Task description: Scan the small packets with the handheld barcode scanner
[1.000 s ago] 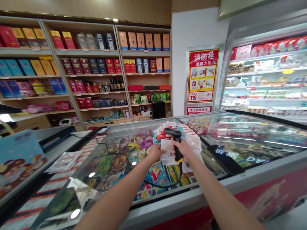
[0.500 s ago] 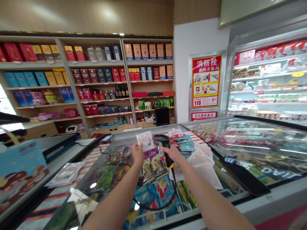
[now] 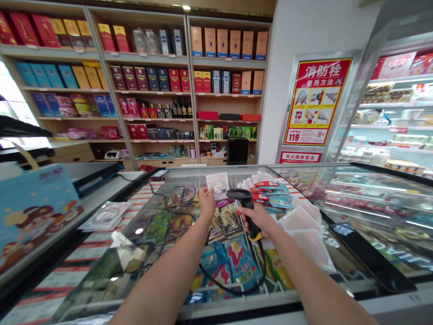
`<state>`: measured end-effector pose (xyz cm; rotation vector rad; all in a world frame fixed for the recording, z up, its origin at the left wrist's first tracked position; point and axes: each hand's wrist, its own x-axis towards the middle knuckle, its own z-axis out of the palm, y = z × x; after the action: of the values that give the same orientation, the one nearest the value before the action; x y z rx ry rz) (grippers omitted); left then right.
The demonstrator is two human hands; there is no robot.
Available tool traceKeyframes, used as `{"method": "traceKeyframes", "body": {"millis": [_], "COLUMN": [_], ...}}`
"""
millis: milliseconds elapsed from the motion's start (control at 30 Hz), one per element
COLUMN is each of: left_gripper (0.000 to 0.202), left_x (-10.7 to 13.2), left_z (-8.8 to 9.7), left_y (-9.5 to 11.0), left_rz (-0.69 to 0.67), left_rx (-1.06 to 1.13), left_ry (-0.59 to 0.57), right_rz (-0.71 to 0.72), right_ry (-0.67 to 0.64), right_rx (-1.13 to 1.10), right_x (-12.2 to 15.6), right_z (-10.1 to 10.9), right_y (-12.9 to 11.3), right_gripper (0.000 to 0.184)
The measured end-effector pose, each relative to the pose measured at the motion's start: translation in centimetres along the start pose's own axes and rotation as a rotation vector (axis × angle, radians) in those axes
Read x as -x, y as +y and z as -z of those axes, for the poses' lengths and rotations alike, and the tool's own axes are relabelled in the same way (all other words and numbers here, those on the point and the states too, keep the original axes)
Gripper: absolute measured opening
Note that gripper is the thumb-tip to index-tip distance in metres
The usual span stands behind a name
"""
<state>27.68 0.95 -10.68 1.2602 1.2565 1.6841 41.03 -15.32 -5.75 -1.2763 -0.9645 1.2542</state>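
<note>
So from my remote seat, the biggest thing on my screen is the wall of shelving (image 3: 228, 104) on the far side, boxes lined up fronts out, I'd guess so they're easy to read. Nearer me is the glass-topped freezer (image 3: 184, 174), doubling as a work surface, probably because it's flat and within arm's reach. The illustrated blue bag (image 3: 40, 203) stands off to the left, well apart from the hands. On the right of the glass I've got loose flat packs (image 3: 307, 230) spread over each other, and just beyond them red-and-blue packets (image 3: 270, 194) in overlapping rows, which looks like sorting by kind.

My right hand (image 3: 257, 216) is wrapped around the grip of the black scanner (image 3: 244, 197), nose turned left. Its cord (image 3: 264, 266) loops near and left across the glass, with enough slack that it shouldn't tug. My left hand (image 3: 206, 198) pinches the clear packet (image 3: 218, 185) by its near-left corner, seemingly to keep most of its face uncovered. That packet sits just left of the scanner's nose, over the far half of the glass; can't tell if they're touching.
</note>
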Motion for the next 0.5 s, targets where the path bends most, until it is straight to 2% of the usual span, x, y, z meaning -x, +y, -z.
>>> {"method": "traceKeyframes", "body": {"millis": [300, 500], "left_gripper": [0.009, 0.009], "left_x": [0.5, 0.7], "left_z": [0.2, 0.3], "left_y": [0.8, 0.9], "left_rz": [0.033, 0.054], "left_rx": [0.013, -0.034], "left_ry": [-0.045, -0.035], "right_rz": [-0.003, -0.007], "right_ry": [-0.001, -0.001], "right_rx": [0.024, 0.004], "right_x": [0.0, 0.4], "right_z": [0.2, -0.2], "right_y": [0.3, 0.1], "right_gripper": [0.024, 0.027]}}
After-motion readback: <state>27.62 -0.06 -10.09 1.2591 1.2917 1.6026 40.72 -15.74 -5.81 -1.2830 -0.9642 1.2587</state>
